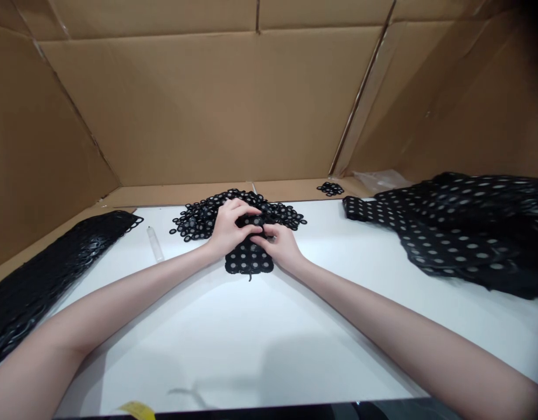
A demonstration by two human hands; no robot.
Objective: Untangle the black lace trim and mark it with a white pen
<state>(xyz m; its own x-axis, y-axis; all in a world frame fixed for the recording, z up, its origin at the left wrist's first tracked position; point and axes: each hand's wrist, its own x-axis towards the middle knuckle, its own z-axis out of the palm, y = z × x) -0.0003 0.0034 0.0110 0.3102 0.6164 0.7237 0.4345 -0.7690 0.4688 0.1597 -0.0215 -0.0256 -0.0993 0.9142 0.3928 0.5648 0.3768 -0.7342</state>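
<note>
A small black sheet with rows of round holes (249, 263) lies on the white table, its lower edge toward me. My left hand (234, 226) is at its upper left, thumb and fingers closed around part of the black piece. From the right, my right hand (281, 244) pinches at the same spot, its fingertips nearly touching the left thumb. What exactly lies between the fingertips is too small to make out. Just behind the hands spreads a heap of black rings (199, 220), partly hidden by my left hand.
A large black perforated sheet (461, 233) is bunched at the right. At the left lies a long black bundle (63, 262), with a clear tube (154, 244) beside it. A small ring cluster (330, 188) sits near the cardboard wall (216, 111). Something yellow (138, 410) shows at the front edge.
</note>
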